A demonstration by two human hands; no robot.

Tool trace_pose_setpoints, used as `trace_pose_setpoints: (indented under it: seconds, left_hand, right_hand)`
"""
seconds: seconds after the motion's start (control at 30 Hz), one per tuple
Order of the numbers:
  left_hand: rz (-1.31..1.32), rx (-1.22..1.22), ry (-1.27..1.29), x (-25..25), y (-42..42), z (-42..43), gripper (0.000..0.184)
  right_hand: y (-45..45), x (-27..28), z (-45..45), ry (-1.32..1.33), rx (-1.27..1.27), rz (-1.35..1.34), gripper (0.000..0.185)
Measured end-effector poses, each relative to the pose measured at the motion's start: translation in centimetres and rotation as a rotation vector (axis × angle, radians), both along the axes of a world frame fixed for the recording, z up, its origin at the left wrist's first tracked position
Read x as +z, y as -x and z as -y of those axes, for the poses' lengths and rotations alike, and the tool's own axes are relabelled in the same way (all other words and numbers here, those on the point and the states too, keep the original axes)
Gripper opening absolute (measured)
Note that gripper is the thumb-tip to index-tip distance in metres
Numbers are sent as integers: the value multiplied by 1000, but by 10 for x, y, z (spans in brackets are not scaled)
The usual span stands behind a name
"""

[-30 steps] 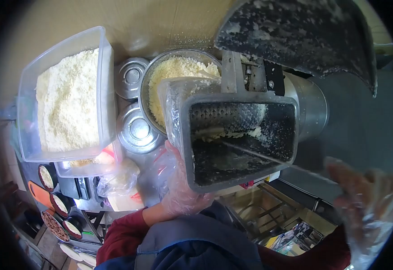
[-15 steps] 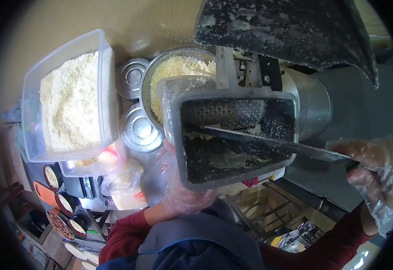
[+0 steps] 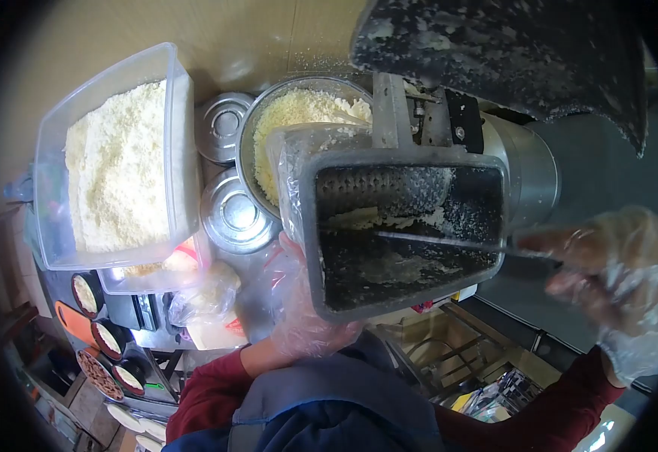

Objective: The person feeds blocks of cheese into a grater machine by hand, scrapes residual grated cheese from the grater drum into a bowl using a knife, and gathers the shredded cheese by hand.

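Gripping the thin blade, the right hand sits just outside the hopper; the blade points leftward, lengthwise into it, near the perforated drum. Well apart, the left hand is at the hopper's near-left corner, grip unclear.

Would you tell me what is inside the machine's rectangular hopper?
Inside the hopper are a perforated drum, some pale crumbs and part of the thin blade in the right hand. The drum's far side, and whatever lies beneath it, cannot be seen.
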State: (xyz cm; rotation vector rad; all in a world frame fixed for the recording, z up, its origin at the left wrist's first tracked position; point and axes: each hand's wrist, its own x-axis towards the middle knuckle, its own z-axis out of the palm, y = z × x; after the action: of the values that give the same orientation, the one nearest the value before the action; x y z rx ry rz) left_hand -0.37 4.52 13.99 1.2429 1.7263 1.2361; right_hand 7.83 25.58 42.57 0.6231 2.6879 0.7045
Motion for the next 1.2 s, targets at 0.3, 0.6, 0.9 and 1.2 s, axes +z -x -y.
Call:
trace_pose_setpoints:
  seconds: [0.3,0.6,0.9,1.2]
  left_hand:
    - [-234,88,-122,-28,-13,4,37]
    - [-228,57,-114,-7,7,-7,80]
    - [-170,191,-200,-9,1,-7,108]
    - [-161,235,-281,-12,2,-6,107]
  right_hand:
    - [-15,45,41,-116,-56,78,28]
    - [-3,50,59,-156,-51,88,29]
    - [5,48,66,-159,-54,92,30]
    - [4,46,73,-159,-66,96,31]
